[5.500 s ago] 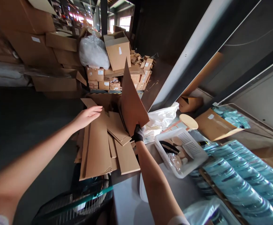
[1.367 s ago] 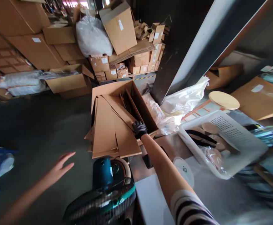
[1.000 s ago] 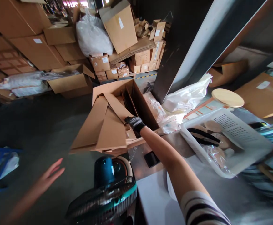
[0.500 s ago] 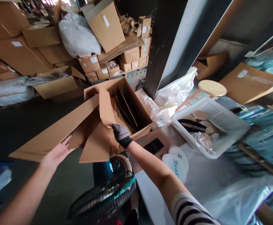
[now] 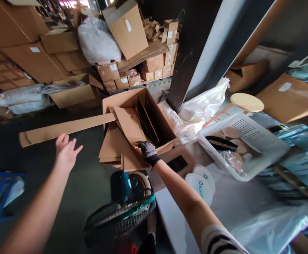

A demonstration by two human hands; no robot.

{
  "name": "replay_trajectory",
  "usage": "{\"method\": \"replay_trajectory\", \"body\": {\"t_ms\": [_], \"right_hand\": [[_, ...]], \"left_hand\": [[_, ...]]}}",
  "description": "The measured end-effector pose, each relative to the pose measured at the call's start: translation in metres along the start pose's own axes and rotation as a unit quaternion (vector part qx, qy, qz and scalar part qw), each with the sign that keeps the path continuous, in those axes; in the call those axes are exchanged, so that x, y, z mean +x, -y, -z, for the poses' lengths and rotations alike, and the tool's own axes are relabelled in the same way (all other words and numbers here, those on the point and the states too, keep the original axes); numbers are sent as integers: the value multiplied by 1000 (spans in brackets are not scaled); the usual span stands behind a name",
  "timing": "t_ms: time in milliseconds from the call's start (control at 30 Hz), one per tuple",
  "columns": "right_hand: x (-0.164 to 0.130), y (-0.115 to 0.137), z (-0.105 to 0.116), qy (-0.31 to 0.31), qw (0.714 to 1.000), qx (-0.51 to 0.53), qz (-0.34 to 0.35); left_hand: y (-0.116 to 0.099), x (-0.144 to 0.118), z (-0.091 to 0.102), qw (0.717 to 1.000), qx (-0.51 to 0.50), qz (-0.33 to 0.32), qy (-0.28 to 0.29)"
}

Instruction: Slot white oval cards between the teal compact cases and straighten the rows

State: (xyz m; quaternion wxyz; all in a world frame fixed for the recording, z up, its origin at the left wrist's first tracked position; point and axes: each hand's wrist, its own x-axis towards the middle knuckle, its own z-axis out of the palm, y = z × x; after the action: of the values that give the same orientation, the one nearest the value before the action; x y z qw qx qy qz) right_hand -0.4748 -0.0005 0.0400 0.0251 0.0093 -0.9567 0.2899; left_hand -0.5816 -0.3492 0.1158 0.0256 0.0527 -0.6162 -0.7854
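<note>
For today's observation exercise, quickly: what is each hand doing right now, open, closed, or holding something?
Left hand: open, fingers spread, holding nothing, just below the long cardboard strip.
Right hand: gloved, gripping the cardboard sheets at the open box.

My gloved right hand (image 5: 148, 152) covers the cardboard sheets' (image 5: 122, 148) edge beneath it; their lower layers hide each other. Past my fingers, the open box's (image 5: 154, 116) depths sit too dark to read.

The open box (image 5: 154, 106) and the flat sheets (image 5: 122, 148) in it are brown corrugated cardboard, matt and a little rough. The right hand (image 5: 148, 152) wears a dark knitted glove with a dotted surface. The basket (image 5: 259, 141) is white perforated plastic, smooth. The round lid (image 5: 247, 102) looks like pale wood. The bags (image 5: 204, 106) are glossy thin plastic film.
</note>
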Motion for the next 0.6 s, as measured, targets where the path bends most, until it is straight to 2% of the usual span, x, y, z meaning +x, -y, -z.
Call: {"method": "replay_trajectory", "body": {"t_ms": [100, 200, 300, 433, 600], "right_hand": [[2, 1, 2, -3, 1000, -14, -11], [2, 3, 3, 43, 998, -31, -31], [0, 4, 2, 93, 994, -50, -38], [-1, 4, -3, 125, 989, -65, -37], [2, -7, -9, 127, 989, -62, -29]], "left_hand": [[-4, 13, -15, 999, 34, 10, -1], [4, 27, -17, 996, 85, 40, -11], [28, 36, -6, 982, 150, 113, -34], [72, 39, 10, 934, 216, 273, -74], [114, 55, 17, 908, 185, 341, -157]]}}
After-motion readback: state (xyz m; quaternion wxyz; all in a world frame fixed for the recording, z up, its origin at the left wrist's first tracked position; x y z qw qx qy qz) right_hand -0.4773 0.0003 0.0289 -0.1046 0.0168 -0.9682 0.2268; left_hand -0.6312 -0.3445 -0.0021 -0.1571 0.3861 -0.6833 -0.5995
